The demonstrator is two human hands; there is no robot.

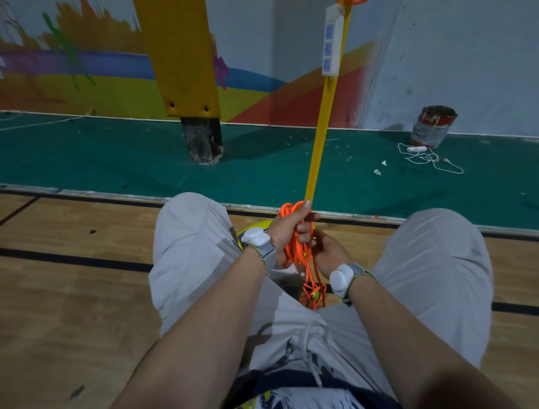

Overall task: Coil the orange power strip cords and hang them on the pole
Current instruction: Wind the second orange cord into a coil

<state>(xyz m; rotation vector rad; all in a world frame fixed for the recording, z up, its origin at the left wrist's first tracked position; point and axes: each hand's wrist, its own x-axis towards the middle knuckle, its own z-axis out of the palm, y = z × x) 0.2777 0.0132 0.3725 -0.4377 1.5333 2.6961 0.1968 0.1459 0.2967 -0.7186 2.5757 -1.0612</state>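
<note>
A bundle of orange cord (300, 251) hangs in loops between my knees, close to the foot of the thin yellow pole (320, 137). My left hand (288, 227) grips the top of the loops, fingers curled round them. Just right of it, my right hand (328, 252) holds the cord lower down. More orange cord lies tangled on the floor (313, 294) beneath the hands. High on the pole hangs a white power strip (332, 41) with blue sockets, and a bit of orange cord (350, 2) shows at the frame's top.
A padded yellow post (186, 58) on a dark base stands at the back left. A paint can (433, 127) sits by the wall at right, with a white power strip and its loose white cord (425, 156) on the green floor. My knees flank the hands.
</note>
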